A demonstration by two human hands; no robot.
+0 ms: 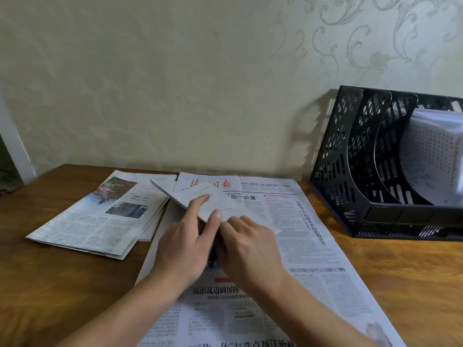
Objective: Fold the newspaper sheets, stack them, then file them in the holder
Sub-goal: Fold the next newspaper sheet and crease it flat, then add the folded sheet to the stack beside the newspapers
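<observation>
A folded newspaper sheet (175, 196) is lifted at a tilt above the middle of the table. My left hand (185, 246) grips its left edge, with thumb and a finger lying on top. My right hand (250, 246) holds its near right edge, fingers curled against the paper. Below them a large open newspaper sheet (305, 246) with a red masthead lies flat on the table. A stack of folded newspapers (100, 221) rests to the left. The black mesh file holder (350, 171) stands at the right against the wall.
The wooden table (400, 271) runs to the wallpapered wall behind. A white perforated item (431, 156) fills the holder's right slot; its left slots show nothing inside. Bare wood lies at the near left and near right.
</observation>
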